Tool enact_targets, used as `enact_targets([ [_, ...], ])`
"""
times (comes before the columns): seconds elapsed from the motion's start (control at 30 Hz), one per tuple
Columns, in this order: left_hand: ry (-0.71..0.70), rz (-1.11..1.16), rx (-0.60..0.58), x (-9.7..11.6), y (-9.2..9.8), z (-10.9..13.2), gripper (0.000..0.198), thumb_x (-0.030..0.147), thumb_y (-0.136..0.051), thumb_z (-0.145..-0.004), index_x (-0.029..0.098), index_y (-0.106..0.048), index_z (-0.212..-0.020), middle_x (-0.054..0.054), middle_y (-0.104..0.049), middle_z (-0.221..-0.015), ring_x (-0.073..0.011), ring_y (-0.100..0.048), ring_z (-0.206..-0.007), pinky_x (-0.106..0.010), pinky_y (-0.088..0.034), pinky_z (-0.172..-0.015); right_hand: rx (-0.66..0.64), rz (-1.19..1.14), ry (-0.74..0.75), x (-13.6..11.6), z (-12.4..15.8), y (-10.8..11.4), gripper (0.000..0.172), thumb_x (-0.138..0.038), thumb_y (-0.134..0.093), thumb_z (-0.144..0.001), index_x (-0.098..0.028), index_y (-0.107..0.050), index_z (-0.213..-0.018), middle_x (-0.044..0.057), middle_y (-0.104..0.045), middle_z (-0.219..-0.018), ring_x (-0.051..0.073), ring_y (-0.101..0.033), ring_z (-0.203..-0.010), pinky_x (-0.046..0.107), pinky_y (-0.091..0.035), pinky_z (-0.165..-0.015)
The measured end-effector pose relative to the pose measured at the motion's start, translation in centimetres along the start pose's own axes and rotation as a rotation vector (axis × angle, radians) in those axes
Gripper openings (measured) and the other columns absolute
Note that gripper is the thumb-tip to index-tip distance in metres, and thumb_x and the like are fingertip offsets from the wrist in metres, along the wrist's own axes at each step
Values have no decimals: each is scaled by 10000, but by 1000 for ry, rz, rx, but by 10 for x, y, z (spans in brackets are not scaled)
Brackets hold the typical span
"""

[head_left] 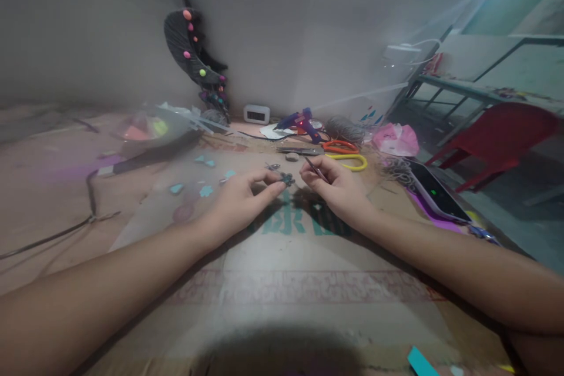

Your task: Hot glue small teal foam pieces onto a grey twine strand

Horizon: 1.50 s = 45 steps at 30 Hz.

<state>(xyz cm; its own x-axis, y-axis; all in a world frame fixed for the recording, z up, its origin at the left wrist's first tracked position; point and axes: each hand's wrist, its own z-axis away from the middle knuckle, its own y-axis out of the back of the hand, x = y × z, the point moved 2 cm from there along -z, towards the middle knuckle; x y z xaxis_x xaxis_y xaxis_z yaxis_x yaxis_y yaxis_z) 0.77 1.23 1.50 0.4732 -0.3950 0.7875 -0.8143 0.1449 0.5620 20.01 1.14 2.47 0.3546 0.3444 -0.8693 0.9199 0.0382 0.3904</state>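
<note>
Between the thumb and fingers of my left hand point(247, 198) is a small dark flower-like piece point(288, 179), its exact kind too small to tell. My right hand point(335, 188), just right of it, pinches a thin dark pointed stick point(316, 169) with its tip toward the upper left. The two hands are close but apart. Several light blue cut-out shapes point(205, 191) lie on the sheet left of my left hand. Beyond my fingers rests a small grey round piece point(291, 157). Scissors with orange and yellow handles point(341, 147) lie past my right hand.
At the wall stand a blue glue gun point(304, 123) and a white digital clock point(257, 114). Grey yarn point(343, 129), a pink bag point(396, 139) and a phone point(440, 194) lie to the right. A black cable point(92, 194) crosses the left side. A red chair point(506, 135) stands beyond.
</note>
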Motion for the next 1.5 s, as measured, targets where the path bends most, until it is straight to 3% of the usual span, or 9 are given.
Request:
enact_targets([
  [0.2,12,20,36,1,1,1,234,418,-564,-872,216,-681,-863,-17,-708,-871,-203,-631,-794,-319,-471,-750,-74,35,14,-3,0,0,204,-386,-603,-856,-185,-630,-841,-4,-565,-726,125,-489,-644,252,-389,-585],
  [0.37,-1,35,30,-2,0,0,238,417,-562,-871,212,-684,-868,-24,-713,-901,-210,-627,-849,-337,-459,-821,-136,7,-40,-2,0,-2,245,-422,-610,-836,-189,-675,-876,-28,-535,-656,115,-463,-584,256,-373,-557],
  [0.67,-110,75,-38,0,-3,-1,201,362,-582,-870,200,-700,-848,-21,-717,-859,-187,-627,-814,-300,-472,-770,-93,82,31,3,1,-4,155,-319,-636,-793,-184,-685,-853,-9,-625,-716,116,-535,-619,241,-423,-573],
  [0.77,-69,88,-44,0,-2,-1,220,377,-575,-878,193,-693,-900,-22,-718,-866,-182,-627,-794,-290,-474,-734,-57,181,125,1,4,-2,122,-291,-628,-813,-184,-682,-834,-14,-626,-675,107,-526,-574,224,-413,-532],
  [0.87,-40,74,-82,0,-1,-1,259,397,-548,-896,178,-682,-863,-28,-714,-835,-186,-630,-785,-293,-477,-731,-32,304,340,-4,11,0,98,-170,-597,-815,-186,-682,-861,-1,-677,-722,113,-586,-616,220,-447,-569],
  [0.97,-105,114,-161,1,-1,-1,245,372,-540,-908,189,-703,-912,-36,-739,-941,-198,-658,-895,-305,-484,-832,-73,363,532,-8,17,1,153,-112,-575,-818,-187,-671,-911,22,-725,-811,122,-644,-692,223,-483,-633],
  [1.07,-151,149,-188,2,-2,-2,212,309,-586,-885,207,-714,-1019,-43,-738,-1095,-201,-658,-1028,-313,-465,-947,-105,403,594,-6,18,1,168,-106,-561,-830,-188,-662,-936,29,-735,-829,122,-651,-692,223,-485,-633],
  [1.3,-141,185,-188,-2,-4,-3,240,277,-558,-903,227,-750,-1038,-42,-759,-1078,-203,-681,-1007,-337,-499,-946,-128,400,534,-6,17,-1,237,-85,-548,-810,-188,-653,-997,29,-722,-868,127,-636,-710,231,-477,-633],
  [1.5,-89,80,-78,-3,-3,0,309,258,-547,-915,224,-718,-1171,-54,-733,-1180,-212,-660,-1094,-344,-483,-987,124,309,252,1,-5,16,253,-327,-576,-878,-182,-617,-1081,52,-672,-959,181,-609,-824,303,-489,-734],
])
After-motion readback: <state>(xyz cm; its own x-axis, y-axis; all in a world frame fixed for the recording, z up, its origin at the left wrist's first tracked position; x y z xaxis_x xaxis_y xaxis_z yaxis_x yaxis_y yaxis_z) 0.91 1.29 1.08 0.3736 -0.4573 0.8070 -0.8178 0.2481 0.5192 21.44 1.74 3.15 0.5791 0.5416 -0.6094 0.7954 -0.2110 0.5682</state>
